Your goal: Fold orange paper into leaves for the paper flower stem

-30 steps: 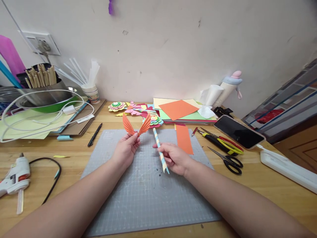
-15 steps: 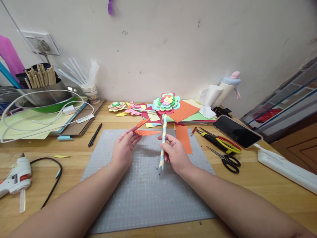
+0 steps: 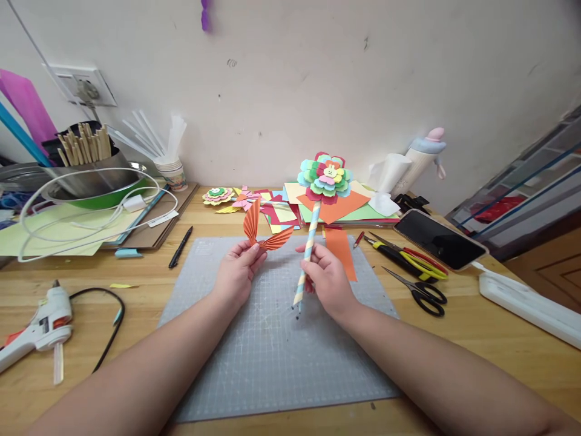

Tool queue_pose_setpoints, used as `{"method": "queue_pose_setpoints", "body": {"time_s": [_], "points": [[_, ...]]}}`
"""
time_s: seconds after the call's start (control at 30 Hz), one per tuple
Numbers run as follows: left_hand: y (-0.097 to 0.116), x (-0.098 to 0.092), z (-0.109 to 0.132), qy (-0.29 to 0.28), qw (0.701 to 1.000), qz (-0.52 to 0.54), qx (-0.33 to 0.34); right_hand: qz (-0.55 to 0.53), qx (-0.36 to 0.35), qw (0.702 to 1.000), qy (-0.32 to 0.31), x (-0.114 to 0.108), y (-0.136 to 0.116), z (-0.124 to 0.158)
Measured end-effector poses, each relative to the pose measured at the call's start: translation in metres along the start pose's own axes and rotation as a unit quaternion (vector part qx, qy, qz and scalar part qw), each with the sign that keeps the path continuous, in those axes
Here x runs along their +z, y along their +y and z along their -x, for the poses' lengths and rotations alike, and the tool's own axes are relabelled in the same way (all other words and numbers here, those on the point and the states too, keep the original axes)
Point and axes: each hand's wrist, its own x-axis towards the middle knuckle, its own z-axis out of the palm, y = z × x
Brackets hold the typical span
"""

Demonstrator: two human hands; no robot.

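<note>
Clearly, hands [image 3: 235,272] hold pleated paper [image 3: 276,238] left, paper flower [image 3: 324,177] right.

You're working at craft desk [image 3: 149,266], looking like home: cutting mat [image 3: 272,363] spreading before you, glue gun [image 3: 51,321] lying left, scissors [image 3: 430,298] and pliers [image 3: 424,264] resting right, coloured paper [image 3: 357,201] lying stacked by scuffed wall [image 3: 272,79], phone [image 3: 440,239] lying nearby.

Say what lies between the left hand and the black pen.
In the head view, a narrow strip of wooden desk, then bare grey mat, separates the black pen from the left hand.
</note>
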Motion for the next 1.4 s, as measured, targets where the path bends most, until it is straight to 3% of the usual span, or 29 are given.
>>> {"method": "queue_pose_setpoints", "body": {"time_s": [0.2,0.37,0.5,0.83,1.4], "points": [[0.002,0.006,0.007,-0.052,0.997,0.016,-0.063,0.044,0.024,0.983,-0.177,0.007,0.004,0.013],[0.001,0.011,0.021,-0.126,0.987,0.004,-0.098,0.068,0.072,0.965,-0.243,0.012,0.008,0.013],[-0.001,0.013,0.027,-0.151,0.983,0.008,-0.103,0.074,0.099,0.961,-0.247,0.012,0.010,0.009],[-0.004,0.011,0.022,-0.133,0.990,-0.007,-0.053,0.059,0.073,0.967,-0.236,0.010,0.023,0.005],[-0.002,0.012,0.022,-0.139,0.988,0.001,-0.071,0.072,0.054,0.968,-0.236,0.009,0.018,0.005]]}}
